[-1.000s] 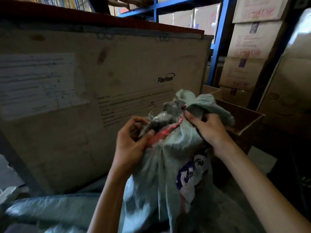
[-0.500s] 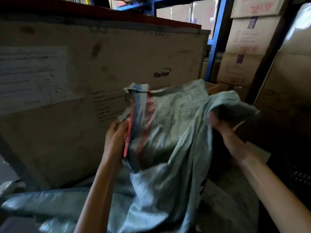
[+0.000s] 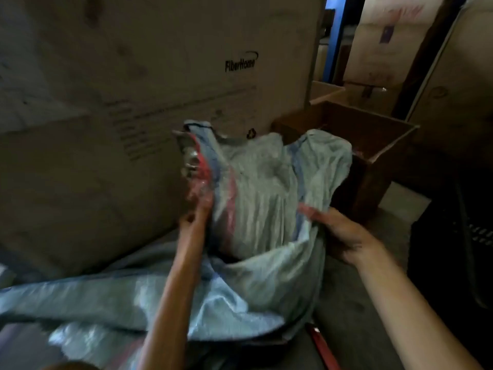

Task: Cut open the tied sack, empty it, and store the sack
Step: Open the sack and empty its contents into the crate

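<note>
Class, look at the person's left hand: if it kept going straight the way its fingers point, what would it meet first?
The left hand points up and away, so past the sack it grips, probably the large wooden crate; depth is unclear.

Sack [image 3: 256, 198]: pale woven, mouth open, gripped by left hand [image 3: 197, 209] and right hand [image 3: 344, 233]; open cardboard box [image 3: 373, 156] beside; contents possibly plastic-wrapped, blurred.
</note>
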Demonstrator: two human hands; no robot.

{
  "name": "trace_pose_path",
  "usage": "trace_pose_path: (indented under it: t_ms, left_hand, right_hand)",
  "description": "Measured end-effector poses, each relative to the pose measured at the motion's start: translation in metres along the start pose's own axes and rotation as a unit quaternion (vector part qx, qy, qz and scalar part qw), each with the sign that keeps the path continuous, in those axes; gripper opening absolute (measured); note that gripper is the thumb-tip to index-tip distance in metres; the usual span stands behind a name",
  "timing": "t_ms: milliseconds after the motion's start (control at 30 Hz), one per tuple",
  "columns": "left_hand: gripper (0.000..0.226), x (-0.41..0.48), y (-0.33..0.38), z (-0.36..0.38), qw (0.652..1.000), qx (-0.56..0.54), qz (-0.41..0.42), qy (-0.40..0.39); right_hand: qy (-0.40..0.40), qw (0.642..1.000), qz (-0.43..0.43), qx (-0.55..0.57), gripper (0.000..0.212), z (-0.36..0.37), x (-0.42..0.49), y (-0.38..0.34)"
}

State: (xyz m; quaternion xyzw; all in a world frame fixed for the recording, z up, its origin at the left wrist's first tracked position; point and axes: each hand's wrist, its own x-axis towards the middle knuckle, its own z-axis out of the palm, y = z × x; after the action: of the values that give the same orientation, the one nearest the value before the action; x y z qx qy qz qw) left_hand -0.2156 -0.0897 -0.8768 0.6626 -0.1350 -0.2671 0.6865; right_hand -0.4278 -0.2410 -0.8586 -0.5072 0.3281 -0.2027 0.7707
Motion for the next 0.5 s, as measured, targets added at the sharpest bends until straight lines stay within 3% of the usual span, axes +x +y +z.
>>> trace_pose_path:
  t_ms: [67,133,167,233,333,500]
  left_hand:
    - [0.047,-0.004,-0.029,0.012,0.994,0.001,-0.034,-0.105]
    - [0.077,-0.004,-0.048,0.017,0.987,0.026,0.022,-0.16]
    - [0.071,0.002,-0.054,0.017,0.986,0.052,0.059,-0.145]
    - [0.042,0.024,-0.057,0.023,0.99,0.096,0.095,-0.043]
    - [0.041,0.056,-0.048,0.035,0.993,0.077,0.026,0.081]
    - [0.03,0.053,0.015,0.049,0.997,0.073,0.022,0.027]
  right_hand:
    - [0.008,0.999,-0.005,0.032,0.074,0.011,0.013,0.018]
    - [0.053,0.994,0.0,0.091,0.063,0.016,0.031,0.025]
    - [0.079,0.989,0.005,0.122,0.053,0.016,0.042,0.025]
    - [0.132,0.981,-0.001,0.144,0.035,0.007,0.063,0.024]
    - [0.192,0.971,0.017,0.14,0.027,-0.002,0.079,0.023]
    - [0.227,0.948,0.035,0.219,0.037,0.024,0.054,-0.015]
